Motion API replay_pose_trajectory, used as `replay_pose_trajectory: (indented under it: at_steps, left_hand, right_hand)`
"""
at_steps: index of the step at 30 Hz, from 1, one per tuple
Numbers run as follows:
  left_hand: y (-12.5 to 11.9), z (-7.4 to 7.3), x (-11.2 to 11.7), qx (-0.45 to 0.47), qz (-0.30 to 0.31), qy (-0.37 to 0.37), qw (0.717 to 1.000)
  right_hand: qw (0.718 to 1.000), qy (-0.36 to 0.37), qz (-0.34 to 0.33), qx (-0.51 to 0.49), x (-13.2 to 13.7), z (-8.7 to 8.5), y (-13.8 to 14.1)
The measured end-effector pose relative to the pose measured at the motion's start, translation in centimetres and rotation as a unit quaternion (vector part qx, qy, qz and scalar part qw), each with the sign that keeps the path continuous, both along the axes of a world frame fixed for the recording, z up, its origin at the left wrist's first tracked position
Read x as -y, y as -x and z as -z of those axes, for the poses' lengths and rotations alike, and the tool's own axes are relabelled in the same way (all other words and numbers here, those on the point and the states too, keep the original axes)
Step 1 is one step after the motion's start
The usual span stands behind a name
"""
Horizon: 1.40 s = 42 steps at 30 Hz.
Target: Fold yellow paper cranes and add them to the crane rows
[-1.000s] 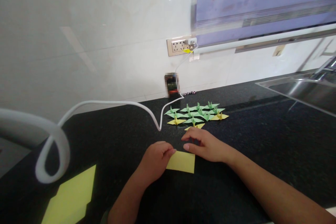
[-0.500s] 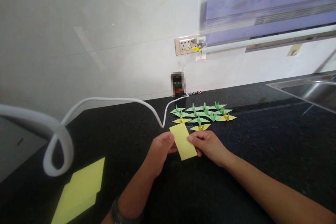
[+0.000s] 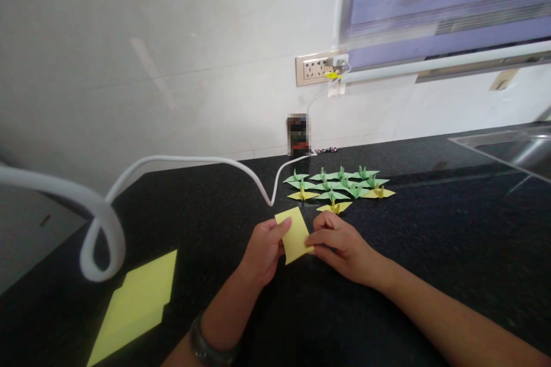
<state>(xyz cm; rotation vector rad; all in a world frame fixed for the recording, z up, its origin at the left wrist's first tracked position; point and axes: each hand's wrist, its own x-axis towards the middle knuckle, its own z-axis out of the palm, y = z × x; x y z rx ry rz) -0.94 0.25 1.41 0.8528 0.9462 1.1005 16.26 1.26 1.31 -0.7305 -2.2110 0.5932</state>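
Note:
A small sheet of yellow paper (image 3: pixel 295 236) is held up between my two hands, over the dark counter. My left hand (image 3: pixel 266 246) pinches its left side, thumb lying on the face and fingers behind. At the lower right edge, my right hand (image 3: pixel 342 246) grips the paper between thumb and fingers. Just beyond the hands stand folded paper cranes: several green ones (image 3: pixel 331 195) in rows and a few yellow ones (image 3: pixel 333 207) nearest me. More yellow paper sheets (image 3: pixel 138 301) lie overlapping on the counter at the lower left.
A thick white cable (image 3: pixel 193 159) loops across the left side and the back of the counter (image 3: pixel 206 206). A pixelated upright object (image 3: pixel 298 135) leans at the wall below a socket panel (image 3: pixel 316 69). To the far right is a metal sink (image 3: pixel 525 152).
The paper has turned slightly and shows a narrower face. My left thumb has slid further onto it, and my right fingers have shifted down to its lower right edge. The view has shifted a little.

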Motion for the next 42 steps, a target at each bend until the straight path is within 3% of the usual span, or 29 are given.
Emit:
replay_pose_trajectory:
  at_steps: [5,9,13,20,26,33,42]
  left_hand:
    - [-0.3,0.3,0.1,-0.073,-0.004,-0.014,0.997]
    - [-0.5,0.3,0.1,-0.089,0.005,-0.021,0.996]
    - [-0.7,0.2,0.3,-0.094,0.013,-0.047,0.994]
    - [-1.0,0.1,0.5,-0.209,0.016,-0.083,0.974]
    - [-1.1,0.4,0.4,-0.215,0.007,-0.081,0.973]
    - [-1.3,0.3,0.5,-0.194,0.033,-0.062,0.978]
    - [-1.4,0.3,0.5,-0.191,0.036,-0.048,0.98]
  right_hand:
    - [0.983,0.119,0.112,-0.079,-0.5,1.0,0.7]
    - [0.969,0.188,0.139,-0.086,-0.8,1.4,0.8]
    - [0.965,0.204,0.142,-0.079,-0.6,1.3,0.7]
    - [0.961,0.222,0.14,-0.085,-0.6,1.2,0.8]
    - [0.956,0.233,0.141,-0.11,-0.5,1.3,0.9]
    - [0.926,0.3,0.106,-0.204,-0.4,1.2,1.0]
    - [0.926,0.302,0.095,-0.205,-0.4,1.3,0.7]
